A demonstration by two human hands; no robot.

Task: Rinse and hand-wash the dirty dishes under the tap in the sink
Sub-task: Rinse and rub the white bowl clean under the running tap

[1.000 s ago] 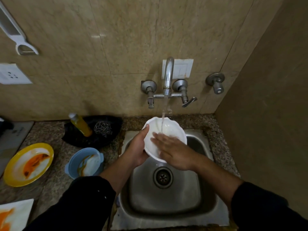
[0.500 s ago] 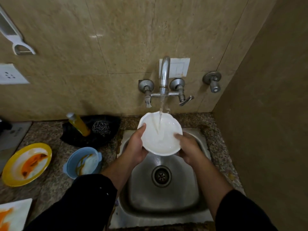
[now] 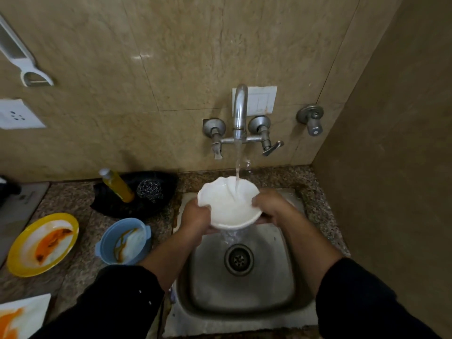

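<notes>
I'm rinsing: my left hand [image 3: 195, 216] and right hand [image 3: 271, 206] grasp the white bowl [image 3: 227, 209] between them, tap [image 3: 239, 111] streaming in. Next, I judge, tip it empty.

Sink [image 3: 288, 277]: brushed steel, dull satin, wet.
Tap [image 3: 240, 108]: polished metal, bright.
White bowl [image 3: 227, 209]: smooth, glossy, wet; ceramic or plastic not determinable.
Surface [image 3: 73, 199]: speckled stone, polished.
Wall tiles [image 3: 171, 57]: beige, marbled, glossy, glare spots.
Scrubber [image 3: 149, 189]: coiled wire, rough.
Blue bowl [image 3: 107, 241]: looks plastic, matt.
Yellow plate [image 3: 24, 267]: smooth, slight sheen.
</notes>
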